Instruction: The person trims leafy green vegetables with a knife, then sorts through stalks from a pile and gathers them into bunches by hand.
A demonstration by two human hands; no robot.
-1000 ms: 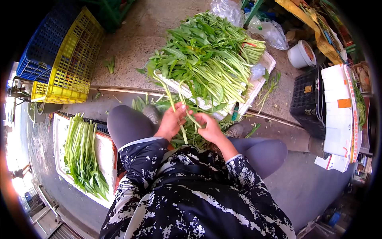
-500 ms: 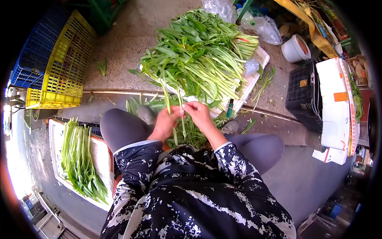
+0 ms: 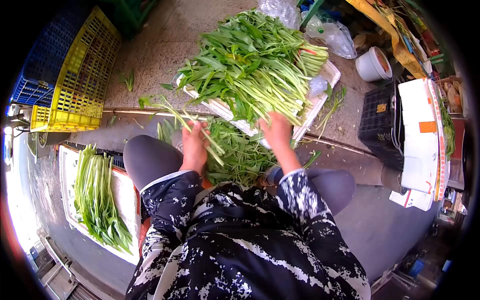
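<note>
Left hand (image 3: 194,148): fingers closed round loose stems (image 3: 176,115), lying 10-to-4 o'clock. Right hand (image 3: 276,131): fingers blurred at the pile's near edge; cannot tell if gripping. Right is nearer; greens pile (image 3: 245,65) spreads toward its 11 o'clock, stems mostly 10-to-4, on white tray (image 3: 331,73).

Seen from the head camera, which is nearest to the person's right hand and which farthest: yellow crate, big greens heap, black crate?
1. Big greens heap: right by the right hand, mostly ahead of it.
2. Black crate: off to the right.
3. Yellow crate: far over on the left.
</note>
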